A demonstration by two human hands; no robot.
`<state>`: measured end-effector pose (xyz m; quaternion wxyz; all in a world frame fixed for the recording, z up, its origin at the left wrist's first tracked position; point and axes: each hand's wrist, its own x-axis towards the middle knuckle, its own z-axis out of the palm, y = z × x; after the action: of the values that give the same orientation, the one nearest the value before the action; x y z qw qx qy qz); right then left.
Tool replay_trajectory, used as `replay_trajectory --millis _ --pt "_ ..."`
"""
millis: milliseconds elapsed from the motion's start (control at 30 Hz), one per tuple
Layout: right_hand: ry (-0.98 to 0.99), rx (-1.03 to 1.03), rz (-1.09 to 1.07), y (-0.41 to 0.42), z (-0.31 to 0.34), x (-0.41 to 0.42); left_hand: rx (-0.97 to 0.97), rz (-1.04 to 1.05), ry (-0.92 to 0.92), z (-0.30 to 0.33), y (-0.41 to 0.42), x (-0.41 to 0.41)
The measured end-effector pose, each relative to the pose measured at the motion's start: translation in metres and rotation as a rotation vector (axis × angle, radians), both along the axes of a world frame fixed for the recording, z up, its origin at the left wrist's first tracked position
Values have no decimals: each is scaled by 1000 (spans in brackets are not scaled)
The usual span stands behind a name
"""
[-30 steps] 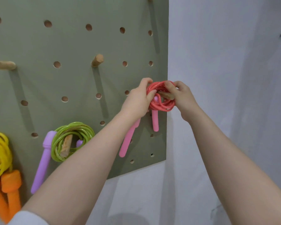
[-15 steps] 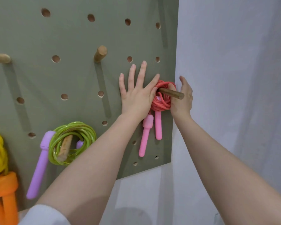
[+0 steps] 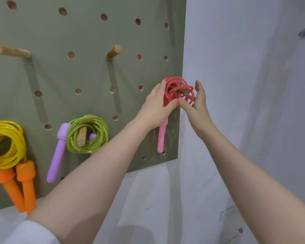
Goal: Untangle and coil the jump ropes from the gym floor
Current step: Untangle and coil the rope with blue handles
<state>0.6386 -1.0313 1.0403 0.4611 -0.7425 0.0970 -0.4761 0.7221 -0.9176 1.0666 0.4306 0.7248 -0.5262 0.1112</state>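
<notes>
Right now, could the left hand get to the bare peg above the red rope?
Probably yes. The left hand holds the red rope low on the board, and the bare peg sticks out up and to its left, with only open board between them.

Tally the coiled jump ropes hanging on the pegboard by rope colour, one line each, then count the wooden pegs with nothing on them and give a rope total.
Red rope, pink handle, held by left hand and right hand: 1
Green rope, purple handles: 1
Yellow rope, orange handles: 1
Bare pegs: 2
Total ropes: 3
</notes>
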Motion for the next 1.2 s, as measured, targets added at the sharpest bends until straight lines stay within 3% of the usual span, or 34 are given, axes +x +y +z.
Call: replay_trajectory --millis 133,267,333,467,633,733,967,1200 --pt "-46 -2 -12 10 -7 -10 -23 38 -3 -3 13 -1" --pt "-145 -241 -314 28 -27 -23 -23 56 -34 -15 29 -4" --pt "-150 -349 -324 43 -42 -25 -54 63 -84 -31 43 -3" --pt "236 -525 -37 82 -75 -11 -79 149 -105 -87 88 4" --pt "876 -727 500 154 -139 20 5 343 230 -184 182 3" --pt "1119 -909 785 213 -186 36 126 509 461 -245 257 -10" --pt "1136 -1197 1276 392 -262 48 273 985 807 -333 444 -82" --pt "1092 -1494 1598 555 -308 -19 200 1328 1043 -376 581 -202"
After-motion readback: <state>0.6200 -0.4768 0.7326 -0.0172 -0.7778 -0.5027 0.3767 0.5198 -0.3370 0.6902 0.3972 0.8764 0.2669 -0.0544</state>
